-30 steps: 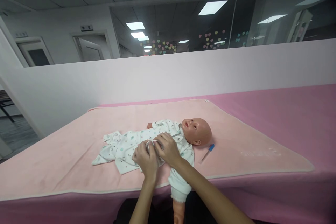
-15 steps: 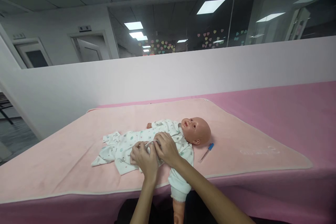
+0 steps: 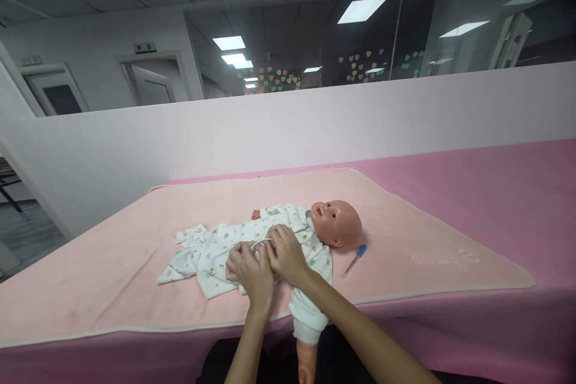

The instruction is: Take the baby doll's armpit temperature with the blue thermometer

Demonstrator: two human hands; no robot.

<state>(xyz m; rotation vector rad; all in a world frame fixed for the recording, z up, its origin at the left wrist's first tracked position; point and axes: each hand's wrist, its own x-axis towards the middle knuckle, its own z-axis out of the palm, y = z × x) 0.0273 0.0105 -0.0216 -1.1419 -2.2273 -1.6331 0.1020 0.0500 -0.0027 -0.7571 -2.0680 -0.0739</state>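
A thin white cord [image 3: 261, 242] arcs between the person's two hands over the near side of the doll's patterned garment [image 3: 220, 244]; most of it is hidden by fingers. The left hand [image 3: 251, 267] is nearly closed, fingers curled about the cord's left end; the right hand [image 3: 287, 254] is bent inward, pinching its right end. The exact fingertip grip is covered, as is the cloth beneath.

The doll [image 3: 342, 225] lies on its back, head to the right. Its near arm hangs over the table edge, the hand cut off by the frame; its far hand only just shows past the cuff. Right of the near sleeve, by the head, lies a slim clear item with a blue cap [image 3: 361, 251], its contents too small to make out. Lettering on the peach blanket [image 3: 112, 270] at right is unreadable. Beyond the white wall [image 3: 288, 129], the glass reveals dim, blurred surroundings.
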